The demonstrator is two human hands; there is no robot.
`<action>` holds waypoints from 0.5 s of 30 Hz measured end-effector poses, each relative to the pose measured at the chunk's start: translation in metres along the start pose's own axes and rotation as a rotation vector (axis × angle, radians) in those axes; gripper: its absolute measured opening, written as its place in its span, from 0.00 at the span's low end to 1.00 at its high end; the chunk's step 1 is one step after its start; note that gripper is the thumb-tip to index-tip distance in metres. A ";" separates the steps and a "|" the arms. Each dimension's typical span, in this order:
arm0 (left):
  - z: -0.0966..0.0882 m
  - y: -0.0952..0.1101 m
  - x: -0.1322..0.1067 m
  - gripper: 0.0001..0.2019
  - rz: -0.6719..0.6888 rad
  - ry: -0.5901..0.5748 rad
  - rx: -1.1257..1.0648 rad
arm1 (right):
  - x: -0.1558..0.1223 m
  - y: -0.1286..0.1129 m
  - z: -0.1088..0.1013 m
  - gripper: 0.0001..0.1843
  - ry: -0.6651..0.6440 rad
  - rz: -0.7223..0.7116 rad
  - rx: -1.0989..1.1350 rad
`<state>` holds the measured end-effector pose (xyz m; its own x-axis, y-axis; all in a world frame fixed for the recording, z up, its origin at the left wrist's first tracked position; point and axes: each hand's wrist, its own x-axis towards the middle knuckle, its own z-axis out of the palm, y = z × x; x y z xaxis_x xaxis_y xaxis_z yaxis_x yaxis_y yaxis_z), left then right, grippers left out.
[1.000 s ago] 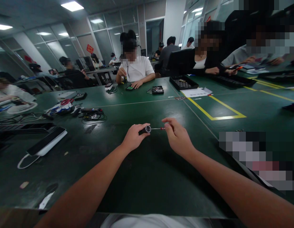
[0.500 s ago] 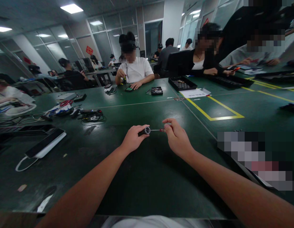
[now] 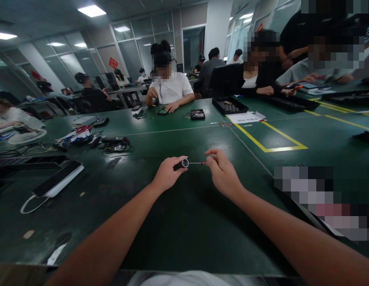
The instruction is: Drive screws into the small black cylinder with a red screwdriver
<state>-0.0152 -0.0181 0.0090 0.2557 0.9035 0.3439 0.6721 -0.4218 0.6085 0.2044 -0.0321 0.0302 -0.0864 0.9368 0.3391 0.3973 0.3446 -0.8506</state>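
My left hand (image 3: 166,173) is closed round a small black cylinder (image 3: 181,163) with a silver ring at its end, held just above the green table (image 3: 178,222). My right hand (image 3: 222,173) pinches a thin screwdriver (image 3: 199,163) with a red handle. Its metal shaft points left and its tip meets the cylinder's silver end. Both hands hover over the middle of the table, close together.
A white device with a dark screen (image 3: 57,179) and a cord lies to the left. Cables and tools (image 3: 113,143) sit further back left. A yellow taped rectangle (image 3: 270,137) marks the right side. Black trays (image 3: 229,105) and several seated people are across the table.
The hands stay almost still. My right fingers have shifted a little on the screwdriver handle, with its tip still at the cylinder.
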 end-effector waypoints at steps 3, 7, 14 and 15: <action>0.000 -0.002 0.000 0.20 -0.015 0.022 -0.004 | 0.000 0.003 0.003 0.10 0.023 -0.040 0.095; 0.000 0.000 0.000 0.20 0.024 0.030 0.021 | 0.004 0.006 0.010 0.11 0.087 0.054 0.293; 0.000 0.000 0.001 0.20 0.029 0.039 0.088 | 0.018 0.017 0.014 0.12 0.253 0.515 0.878; -0.001 0.000 0.001 0.20 0.017 0.039 0.089 | 0.018 0.018 0.013 0.11 0.269 0.500 0.875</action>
<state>-0.0154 -0.0170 0.0097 0.2418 0.8918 0.3825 0.7271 -0.4275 0.5372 0.1978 -0.0082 0.0157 0.1548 0.9772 -0.1453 -0.4785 -0.0545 -0.8764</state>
